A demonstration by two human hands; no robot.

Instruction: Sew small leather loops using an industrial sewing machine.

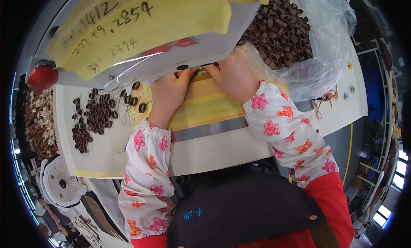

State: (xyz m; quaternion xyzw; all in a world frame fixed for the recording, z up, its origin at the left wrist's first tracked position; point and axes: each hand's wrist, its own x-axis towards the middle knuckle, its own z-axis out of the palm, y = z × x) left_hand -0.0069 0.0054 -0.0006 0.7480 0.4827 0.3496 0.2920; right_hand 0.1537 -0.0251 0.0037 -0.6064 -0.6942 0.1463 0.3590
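My left hand (168, 94) and my right hand (233, 76) meet under the front edge of a pale machine head (242, 23), fingertips close together. Thumb and fingers of each hand are closed in a pinch. Small dark bits show at the fingertips, but the machine and my fingers hide most of what is held. Below my hands lies a work surface covered with yellow tape (205, 106), edged by a grey strip (209, 129). Just left of my left hand, several brown loops (133, 101) lie among loose threads. Beyond my right hand is a large heap of brown loops (280, 34).
A clear plastic bag (332, 16) spreads around the heap. More threaded brown loops (100, 113) lie on the pale table (214, 156) at left. A red knob (43, 77) juts from the machine. An orange cord (329, 95) lies right. A white fan (63, 183) stands lower left.
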